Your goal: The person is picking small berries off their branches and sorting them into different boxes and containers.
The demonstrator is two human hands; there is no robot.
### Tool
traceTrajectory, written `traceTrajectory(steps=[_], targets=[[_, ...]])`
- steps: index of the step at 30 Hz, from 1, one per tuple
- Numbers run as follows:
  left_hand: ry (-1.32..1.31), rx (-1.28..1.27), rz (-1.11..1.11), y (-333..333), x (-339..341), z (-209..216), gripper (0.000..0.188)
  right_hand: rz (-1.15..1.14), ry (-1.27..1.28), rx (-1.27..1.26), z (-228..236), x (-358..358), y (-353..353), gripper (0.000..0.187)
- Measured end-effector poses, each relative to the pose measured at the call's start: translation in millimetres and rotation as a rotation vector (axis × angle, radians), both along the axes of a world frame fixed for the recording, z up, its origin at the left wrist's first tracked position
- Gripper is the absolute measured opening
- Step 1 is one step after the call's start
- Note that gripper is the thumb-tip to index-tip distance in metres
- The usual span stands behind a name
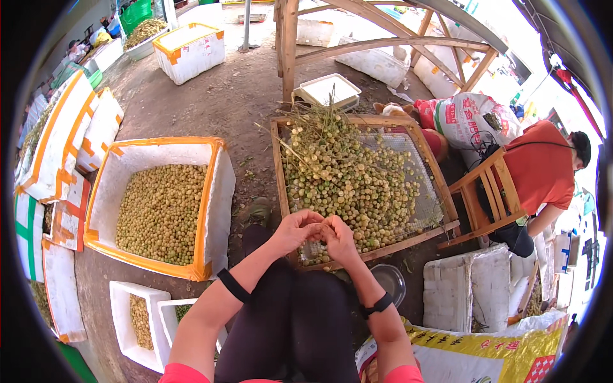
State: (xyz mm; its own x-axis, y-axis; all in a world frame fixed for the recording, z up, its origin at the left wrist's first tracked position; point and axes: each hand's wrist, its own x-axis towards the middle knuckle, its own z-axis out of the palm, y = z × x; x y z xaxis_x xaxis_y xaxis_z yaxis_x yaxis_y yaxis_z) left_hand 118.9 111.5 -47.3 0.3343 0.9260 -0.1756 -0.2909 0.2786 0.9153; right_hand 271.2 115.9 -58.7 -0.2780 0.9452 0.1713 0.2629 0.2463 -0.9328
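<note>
My left hand [295,232] and my right hand [339,240] meet over the near edge of a wood-framed wire mesh tray [418,163]. Fingers of both are pinched together, and whatever lies between them is too small or hidden to make out. Just beyond them, a heap of small round yellow-green fruits [348,185] covers much of the mesh. Twiggy stems [325,118] stick out of the heap at its far side. To the left stands a white foam box with orange tape [217,191], partly filled with loose fruits [163,207] of the same kind.
Two smaller foam boxes [121,319] sit at the lower left, and more foam boxes [57,140] are stacked along the left. A metal bowl [389,281] rests by my right forearm. At right, a person in an orange-red shirt [539,166] sits beside a wooden chair back [488,191].
</note>
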Motion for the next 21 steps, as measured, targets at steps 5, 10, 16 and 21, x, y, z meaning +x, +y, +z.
traceTrajectory(steps=[5,10,16,21], targets=[[0.091,-0.048,-0.082,-3.1,-7.0,9.2,0.023,0.095,0.39,-0.532,-1.4,3.5,-2.4,0.008],[0.104,-0.067,-0.069,-4.6,-2.5,5.9,0.016,-0.026,0.73,-0.763,8.9,5.9,-10.0,0.01],[-0.303,-0.331,-0.04,-1.4,1.1,1.6,0.009,-0.365,-0.003,0.023,-6.8,98.6,36.2,0.011],[-0.037,-0.286,-0.061,1.0,3.7,1.2,0.007,-0.214,-0.57,0.002,-11.7,100.9,41.6,0.017]])
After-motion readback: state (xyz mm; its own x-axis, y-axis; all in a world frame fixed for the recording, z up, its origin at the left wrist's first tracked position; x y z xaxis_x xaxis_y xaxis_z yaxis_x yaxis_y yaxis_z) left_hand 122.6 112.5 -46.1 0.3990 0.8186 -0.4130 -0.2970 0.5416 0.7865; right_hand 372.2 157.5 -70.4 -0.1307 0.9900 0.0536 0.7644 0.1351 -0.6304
